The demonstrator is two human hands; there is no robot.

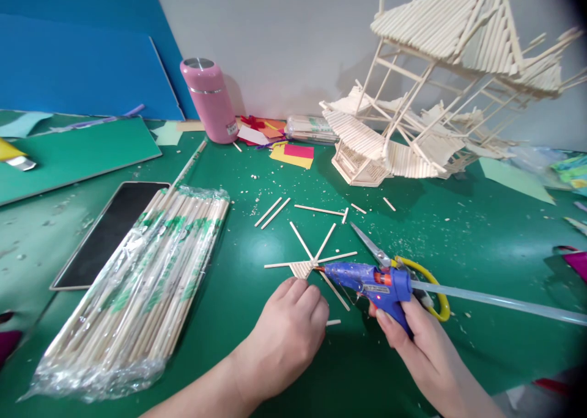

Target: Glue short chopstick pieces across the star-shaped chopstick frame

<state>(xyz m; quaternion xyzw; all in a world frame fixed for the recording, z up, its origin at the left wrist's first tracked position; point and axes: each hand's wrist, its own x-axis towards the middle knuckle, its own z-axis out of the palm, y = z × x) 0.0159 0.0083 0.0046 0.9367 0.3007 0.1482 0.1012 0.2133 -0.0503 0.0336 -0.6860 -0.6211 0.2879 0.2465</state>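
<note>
As the head view shows, the stick star [314,263] lies on the green table [257,375] just beyond the left hand [293,326], its hub slightly right of the knuckles; from the right hand [419,338] it lies far and to the left, so the left hand is nearer. Its arms radiate, giving it no single long axis, but the blue glue gun [369,278] stretches left to right, its nozzle pointing left at the hub; whether the tip touches cannot be told. The left hand's fingers are bunched and curled downward at the star's near edge, tips hidden, so what they pinch, if anything, cannot be told. The right hand wraps the gun's handle.

Counted, the star shows five arms and one partly filled wedge [300,269] at near left. Beyond it lie two parallel sticks [268,211], one longer stick [320,210] with one short crosspiece [345,215] at its right end, and two short offcuts [358,208]; one more piece [333,322] lies beside the left hand. One pair of scissors [370,244] sits partly behind the gun, one stick packet [132,289] at left, and one roofed stick model [426,30] at far right.
</note>
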